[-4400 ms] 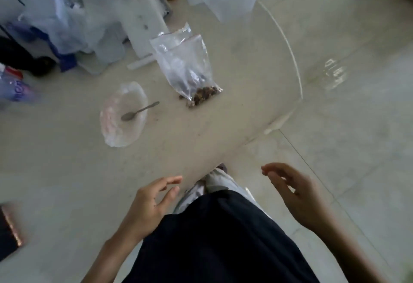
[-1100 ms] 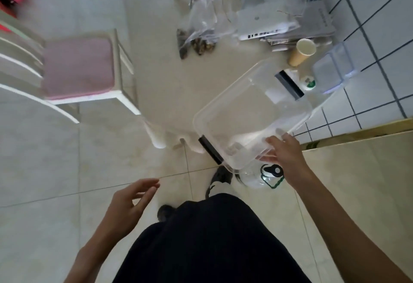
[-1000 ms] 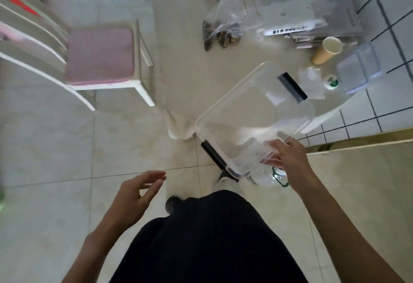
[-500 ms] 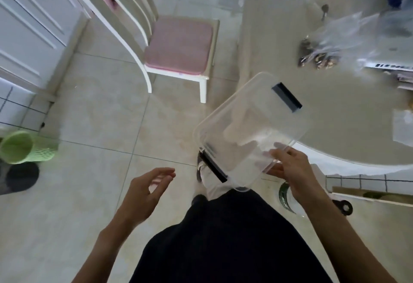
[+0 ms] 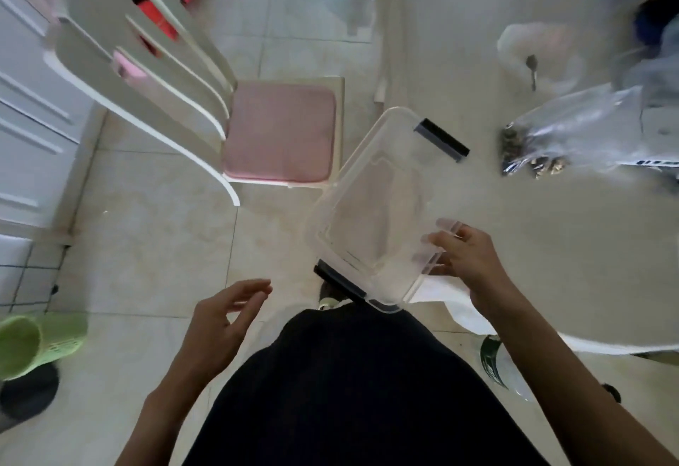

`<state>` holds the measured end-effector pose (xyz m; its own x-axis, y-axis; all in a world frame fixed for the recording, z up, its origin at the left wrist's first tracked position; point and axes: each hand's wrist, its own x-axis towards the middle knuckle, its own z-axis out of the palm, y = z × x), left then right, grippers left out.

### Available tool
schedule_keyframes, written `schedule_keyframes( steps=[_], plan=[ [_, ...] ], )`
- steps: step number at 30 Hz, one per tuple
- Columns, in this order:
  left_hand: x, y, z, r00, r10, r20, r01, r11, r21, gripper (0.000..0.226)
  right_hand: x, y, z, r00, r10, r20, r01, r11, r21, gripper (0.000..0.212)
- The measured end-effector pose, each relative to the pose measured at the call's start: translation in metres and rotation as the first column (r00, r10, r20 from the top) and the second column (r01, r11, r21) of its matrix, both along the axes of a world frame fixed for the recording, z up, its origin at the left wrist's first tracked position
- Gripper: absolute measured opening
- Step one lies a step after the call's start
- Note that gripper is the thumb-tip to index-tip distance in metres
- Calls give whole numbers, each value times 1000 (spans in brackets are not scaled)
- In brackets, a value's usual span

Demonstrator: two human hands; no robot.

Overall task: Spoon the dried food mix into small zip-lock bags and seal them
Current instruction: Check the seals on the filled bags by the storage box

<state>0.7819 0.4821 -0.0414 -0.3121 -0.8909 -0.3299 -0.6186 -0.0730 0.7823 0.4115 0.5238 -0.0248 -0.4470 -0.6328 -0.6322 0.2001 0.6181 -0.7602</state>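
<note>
Now we carry the empty tub (image 5: pixel 371 208) to the desk (image 5: pixel 551 245), right hand (image 5: pixel 468 258) pinching its rim, left hand (image 5: pixel 220 322) free with fingers spread. Best we steady it with both and set it beside the bags (image 5: pixel 566 134) and spoon (image 5: pixel 531 66).

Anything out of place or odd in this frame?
Only the clear plastic tub: the right hand grips one edge, holding it tilted and empty beyond the table edge. Nothing looks spilled or damaged.
</note>
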Motion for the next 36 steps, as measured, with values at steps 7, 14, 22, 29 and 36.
schedule_keyframes(
  steps=[7, 14, 22, 29, 36],
  plan=[
    [-54, -111, 10, 968, -252, -9, 252, 968, -14, 21, -32, -40, 13, 987, -158, -29, 157, 987, -38, 14],
    [-146, -239, 8, 780, -625, 3, 625, 780, 4, 21, -46, -36, 12, 866, -478, -148, 477, 878, -43, 13],
    [-252, -362, 8, 320, -947, 6, 947, 320, 36, 21, -9, -41, 15, 564, -810, -161, 821, 571, 6, 15],
    [-337, -410, 1, 10, -1000, -28, 1000, 9, 19, 17, 29, -46, 22, 248, -955, -160, 968, 250, 8, 7],
    [-396, -396, -15, -142, -986, -84, 989, -145, 29, 18, 16, -26, 23, 159, -958, -240, 987, 152, 50, 9]
  ],
)
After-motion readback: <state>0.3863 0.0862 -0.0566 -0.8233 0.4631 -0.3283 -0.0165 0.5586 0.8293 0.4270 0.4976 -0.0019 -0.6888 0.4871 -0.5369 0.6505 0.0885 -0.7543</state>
